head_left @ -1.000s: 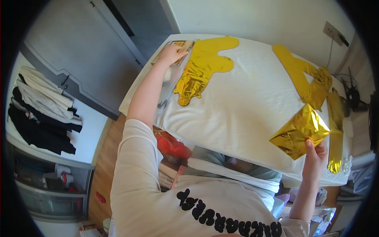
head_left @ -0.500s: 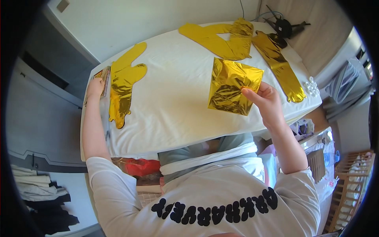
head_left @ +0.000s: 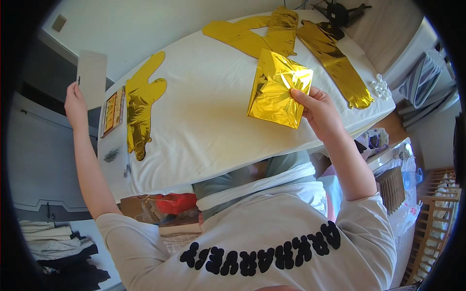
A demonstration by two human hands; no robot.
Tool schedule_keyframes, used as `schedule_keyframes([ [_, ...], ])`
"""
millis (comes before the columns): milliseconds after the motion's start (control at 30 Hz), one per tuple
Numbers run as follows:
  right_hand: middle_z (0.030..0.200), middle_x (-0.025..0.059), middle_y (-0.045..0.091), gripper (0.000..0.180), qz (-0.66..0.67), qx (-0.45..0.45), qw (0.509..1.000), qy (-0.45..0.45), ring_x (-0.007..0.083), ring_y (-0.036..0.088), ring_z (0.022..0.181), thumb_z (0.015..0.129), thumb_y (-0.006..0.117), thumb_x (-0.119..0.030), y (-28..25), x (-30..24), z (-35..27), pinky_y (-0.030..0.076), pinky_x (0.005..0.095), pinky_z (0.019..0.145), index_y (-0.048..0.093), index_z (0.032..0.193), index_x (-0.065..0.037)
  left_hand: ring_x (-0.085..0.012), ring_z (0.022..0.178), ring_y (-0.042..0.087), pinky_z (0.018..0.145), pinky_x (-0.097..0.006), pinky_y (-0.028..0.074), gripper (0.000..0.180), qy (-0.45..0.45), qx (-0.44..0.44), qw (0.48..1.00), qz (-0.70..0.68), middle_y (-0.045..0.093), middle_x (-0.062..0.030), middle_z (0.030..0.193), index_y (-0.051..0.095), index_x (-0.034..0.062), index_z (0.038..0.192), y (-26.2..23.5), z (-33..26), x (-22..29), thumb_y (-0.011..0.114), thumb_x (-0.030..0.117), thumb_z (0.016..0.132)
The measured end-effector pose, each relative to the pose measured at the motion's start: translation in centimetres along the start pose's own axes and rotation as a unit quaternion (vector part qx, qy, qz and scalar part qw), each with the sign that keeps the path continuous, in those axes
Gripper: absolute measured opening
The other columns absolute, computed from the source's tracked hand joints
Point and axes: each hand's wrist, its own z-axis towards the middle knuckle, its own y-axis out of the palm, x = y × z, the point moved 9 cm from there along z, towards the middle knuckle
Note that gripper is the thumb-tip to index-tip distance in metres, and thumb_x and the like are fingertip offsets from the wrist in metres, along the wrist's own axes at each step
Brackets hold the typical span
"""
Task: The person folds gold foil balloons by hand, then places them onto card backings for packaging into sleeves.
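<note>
Folded gold foil balloon (head_left: 278,89) held up in right hand (head_left: 318,110) over white bed (head_left: 208,116), thumb and fingers pinching its right edge near the upper corner; grip clenched on the foil. Left hand (head_left: 76,103) raised off the bed's left side, pinching the lower end of a pale card (head_left: 91,79), which stands nearly upright.

Foil packet roughly rectangular, long axis running top to bottom and tilted slightly, upper end leaning toward the far edge of the bed, lower corner pointing back toward the wearer. Shiny face turned to the camera, creased.

Likely risks, judged from the pose: slick foil sliding out of a one-edge pinch and dropping onto the bed; hard pinching creasing or tearing the thin film; card slipping from the raised left hand.

Also on the bed: flat gold balloon (head_left: 141,109) at left beside a printed packet (head_left: 113,111), two more gold shapes (head_left: 252,34) and (head_left: 335,60) at the far side. Wooden crib rail (head_left: 437,218) at right.
</note>
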Motion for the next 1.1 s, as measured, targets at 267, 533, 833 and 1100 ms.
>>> schedule_keyframes([
  [267,0.126,0.0098,0.071,0.031,0.078,-0.002,0.995,-0.055,0.0189,0.069,0.114,0.104,0.059,-0.014,-3.3,-0.4,-1.1,0.053,0.034,0.1,0.062,0.131,0.002,-0.0086,0.089,0.059,0.078,-0.024,0.049,0.026,-0.222,-0.212,0.747,-0.589,0.065,0.0004,0.104,0.066,0.0068,0.125,4.9,-6.4,9.8,0.065,0.02,0.103],
  [533,0.118,0.0082,0.074,0.023,0.135,0.016,0.984,-0.117,0.0173,0.072,0.104,0.102,0.061,-0.009,-8.1,-0.5,-4.1,0.056,0.0338,0.095,0.069,0.122,-0.001,-0.0094,0.085,0.061,0.067,-0.027,0.049,0.048,-0.312,-0.484,0.609,-0.545,0.063,-0.0012,0.101,0.045,0.0164,0.145,7.5,-26.9,25.9,0.065,0.022,0.102],
  [833,0.115,0.0103,0.075,0.028,0.2,0.121,0.952,-0.197,0.0163,0.071,0.101,0.093,0.074,-0.004,-18.2,-2.7,-14.9,0.055,0.0325,0.094,0.069,0.12,0.001,-0.0373,0.102,0.066,0.085,-0.043,0.054,0.052,0.292,-0.358,0.879,-0.117,0.067,-0.0148,0.112,0.059,0.0084,0.131,-3.2,-20.3,41.5,0.077,0.033,0.089],
  [1100,0.123,0.0132,0.071,0.028,0.198,0.225,0.899,-0.32,0.0238,0.071,0.109,0.101,0.063,-0.006,-26.9,-3.1,-22.6,0.056,0.0412,0.1,0.06,0.127,0.003,-0.0285,0.11,0.062,0.095,-0.041,0.051,0.026,0.496,-0.238,0.667,-0.503,0.064,-0.0069,0.113,0.071,0.0134,0.118,-1.8,-22.8,76.5,0.07,0.025,0.094],
])
